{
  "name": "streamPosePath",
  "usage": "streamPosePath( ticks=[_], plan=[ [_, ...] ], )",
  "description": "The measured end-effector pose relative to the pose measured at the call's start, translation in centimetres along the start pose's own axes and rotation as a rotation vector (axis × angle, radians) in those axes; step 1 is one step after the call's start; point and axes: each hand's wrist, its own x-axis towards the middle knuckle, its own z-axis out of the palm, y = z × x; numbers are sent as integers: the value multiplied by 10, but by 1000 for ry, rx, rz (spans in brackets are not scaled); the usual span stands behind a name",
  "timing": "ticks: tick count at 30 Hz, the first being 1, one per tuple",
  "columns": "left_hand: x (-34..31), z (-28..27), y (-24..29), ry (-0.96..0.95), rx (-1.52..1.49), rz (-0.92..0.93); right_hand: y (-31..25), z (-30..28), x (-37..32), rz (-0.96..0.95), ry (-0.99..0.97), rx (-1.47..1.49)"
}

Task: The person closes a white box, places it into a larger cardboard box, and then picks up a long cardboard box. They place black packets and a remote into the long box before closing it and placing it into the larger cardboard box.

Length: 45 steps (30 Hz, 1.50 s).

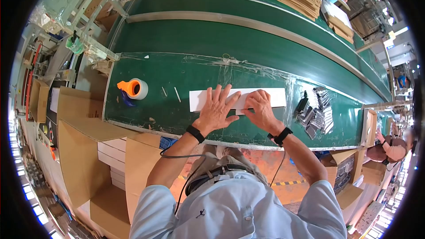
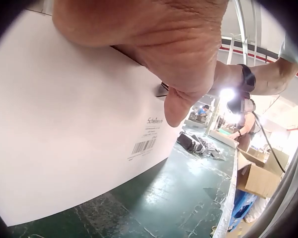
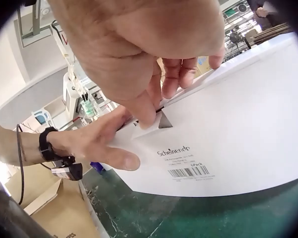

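A long white carton (image 1: 279,97) lies across the green workbench, with a printed label and barcode (image 3: 188,171) on its side. My left hand (image 1: 215,109) rests on it with fingers spread, the thumb reaching past the near edge. Close beside it, my right hand (image 1: 260,109) curls its fingers over the carton's top edge. In the right wrist view, the right thumb (image 3: 145,115) presses at a small flap beside a dark gap, and the other fingertips bend over the edge. The left wrist view shows the left thumb (image 2: 175,110) beside the same gap.
An orange tape dispenser (image 1: 133,88) stands on the left of the bench. Black items in clear wrap (image 1: 315,114) lie at right. An open cardboard box (image 1: 84,150) with white cartons stands at lower left. A metal rail (image 1: 230,19) runs behind; another person (image 1: 394,148) is at far right.
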Motion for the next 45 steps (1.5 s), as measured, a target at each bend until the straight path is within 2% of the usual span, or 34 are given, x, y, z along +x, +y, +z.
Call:
streamPosePath(
  ticks=[9,12,15,17,18,20,24,26,27,28,30,32,33,34,36,37,40,43,45],
  plan=[
    [2,3,3,65,32,-15,19,-9,-1,-151,-99,56],
    [5,5,3,87,42,-28,33,10,-7,-163,-20,79],
    [6,5,5,102,36,-38,43,16,-11,-145,-38,77],
    [6,8,4,130,18,-34,18,-7,3,-93,14,-76],
    [8,5,3,116,-5,-46,9,-14,9,-67,41,-152],
    [9,1,3,77,-56,-69,21,-11,10,-36,-74,-49],
    [35,-10,-17,-142,-139,-63,32,-15,21,5,-185,-44],
    [45,-14,-31,-221,-203,-37,12,-26,20,-55,-53,-89],
    [47,-20,-35,-176,-230,-56,1,-35,22,-92,18,-114],
    [47,-27,-41,-141,-284,-96,-9,-43,14,-19,35,0],
    [34,-37,-52,-89,-399,-177,-16,-43,-28,276,105,256],
    [18,-41,-68,40,-699,-264,-18,-29,-53,615,208,599],
    [16,-54,-62,12,-995,-338,-18,-23,-60,783,256,777],
    [12,-69,-56,-20,-1288,-416,-21,-16,-61,795,274,903],
    [-6,-59,-52,1,-1576,-529,-26,-1,-48,788,306,1156],
    [-18,-51,-50,10,-1720,-589,-26,4,-39,717,271,1323],
    [-51,-34,-37,20,-1926,-745,-47,-16,-6,689,130,1285],
    [-80,-10,-22,117,-2090,-876,-59,-17,-1,727,82,1101],
    [-99,-3,-14,161,-2112,-855,-66,-14,-3,708,48,1036]
  ],
)
